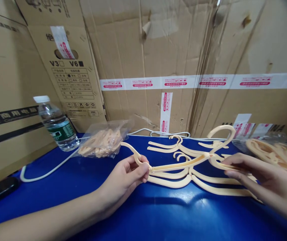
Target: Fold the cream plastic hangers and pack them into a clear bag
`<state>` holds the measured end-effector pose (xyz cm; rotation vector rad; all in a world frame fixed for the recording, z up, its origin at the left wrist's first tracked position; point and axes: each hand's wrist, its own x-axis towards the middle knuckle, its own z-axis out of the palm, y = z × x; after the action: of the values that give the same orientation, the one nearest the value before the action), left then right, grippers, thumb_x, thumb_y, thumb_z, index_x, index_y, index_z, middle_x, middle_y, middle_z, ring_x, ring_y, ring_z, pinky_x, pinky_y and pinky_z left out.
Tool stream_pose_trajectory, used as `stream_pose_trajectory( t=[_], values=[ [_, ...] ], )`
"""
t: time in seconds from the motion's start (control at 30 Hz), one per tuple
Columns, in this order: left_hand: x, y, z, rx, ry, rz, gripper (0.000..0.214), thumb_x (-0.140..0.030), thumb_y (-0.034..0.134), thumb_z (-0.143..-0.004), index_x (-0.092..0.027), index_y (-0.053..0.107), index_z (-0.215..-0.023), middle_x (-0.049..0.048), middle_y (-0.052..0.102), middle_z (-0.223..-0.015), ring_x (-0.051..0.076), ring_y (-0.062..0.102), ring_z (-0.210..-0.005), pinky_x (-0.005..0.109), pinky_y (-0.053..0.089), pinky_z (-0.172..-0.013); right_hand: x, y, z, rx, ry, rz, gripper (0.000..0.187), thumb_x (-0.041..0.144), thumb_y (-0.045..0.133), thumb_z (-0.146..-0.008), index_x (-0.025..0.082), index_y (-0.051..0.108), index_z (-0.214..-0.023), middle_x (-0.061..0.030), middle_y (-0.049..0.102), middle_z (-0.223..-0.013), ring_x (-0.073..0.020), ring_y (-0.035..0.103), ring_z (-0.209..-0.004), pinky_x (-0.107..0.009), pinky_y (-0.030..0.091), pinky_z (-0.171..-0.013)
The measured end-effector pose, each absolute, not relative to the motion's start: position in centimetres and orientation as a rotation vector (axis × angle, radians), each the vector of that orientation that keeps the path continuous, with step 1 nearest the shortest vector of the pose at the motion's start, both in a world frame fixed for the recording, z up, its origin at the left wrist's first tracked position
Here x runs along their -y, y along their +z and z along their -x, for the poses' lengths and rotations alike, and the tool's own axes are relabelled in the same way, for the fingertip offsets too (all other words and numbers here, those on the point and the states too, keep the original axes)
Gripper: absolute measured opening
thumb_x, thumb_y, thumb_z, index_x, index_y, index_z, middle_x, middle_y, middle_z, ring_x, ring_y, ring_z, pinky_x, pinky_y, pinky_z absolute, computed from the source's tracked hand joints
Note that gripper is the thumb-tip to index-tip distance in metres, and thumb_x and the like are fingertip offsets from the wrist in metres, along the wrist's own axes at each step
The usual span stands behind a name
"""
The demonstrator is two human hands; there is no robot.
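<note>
From the head camera I see the left hand (125, 175) closed in a pinch on the thin hanger (178, 164), right by its hook. The right hand (261, 180) pinches the other end between thumb and finger. The hanger is lifted a little above the blue table (143, 214), over the loose hangers (163, 146) lying there.

I think the held hanger could snag, because its arm crosses right over the curved arms of the loose ones. A hard pull might drag them along or bend the thin plastic until it snaps. Both pinches are small, so it could also slip out. The water bottle (57, 125) and the bag of hangers (103, 139) sit well off to the left, so I don't worry about them.
</note>
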<state>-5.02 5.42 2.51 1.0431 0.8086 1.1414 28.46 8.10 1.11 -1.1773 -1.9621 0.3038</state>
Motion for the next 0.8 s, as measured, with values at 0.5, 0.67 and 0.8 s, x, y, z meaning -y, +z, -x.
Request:
stream_pose_trajectory(
  t=[0.5,0.67,0.8],
  values=[
    [-4.86,2.93,5.18,-0.671,1.018,-0.868,0.015,-0.019,0.071,-0.083,-0.014,0.058,-0.079,0.0036,0.061,-0.086,0.011,0.06,-0.072,0.023,0.048,-0.071,-7.87,0.17,-29.05,1.999,0.242,1.148,0.019,0.035,0.063,-0.082,0.034,0.06,-0.101,-0.0043,0.066,-0.097,-0.0253,0.063,-0.091,-0.032,0.055,-0.075],
    [-4.87,2.72,5.13,-0.687,1.003,-0.859,0.013,-0.02,0.071,-0.083,-0.014,0.06,-0.079,0.0034,0.062,-0.084,0.011,0.061,-0.074,0.022,0.049,-0.071,-7.73,0.27,-28.75,2.0,0.144,1.111,0.017,0.034,0.062,-0.082,0.036,0.061,-0.099,-0.0043,0.066,-0.096,-0.027,0.064,-0.091,-0.036,0.056,-0.077],
    [-4.95,2.81,5.15,-0.725,1.026,-0.873,0.016,-0.021,0.074,-0.081,-0.014,0.061,-0.077,0.0028,0.063,-0.078,0.01,0.06,-0.07,0.02,0.049,-0.069,-7.38,0.44,-28.14,1.923,0.099,1.18,0.015,0.039,0.063,-0.078,0.04,0.065,-0.093,-0.0032,0.069,-0.094,-0.0296,0.066,-0.09,-0.038,0.058,-0.076]
  ],
)
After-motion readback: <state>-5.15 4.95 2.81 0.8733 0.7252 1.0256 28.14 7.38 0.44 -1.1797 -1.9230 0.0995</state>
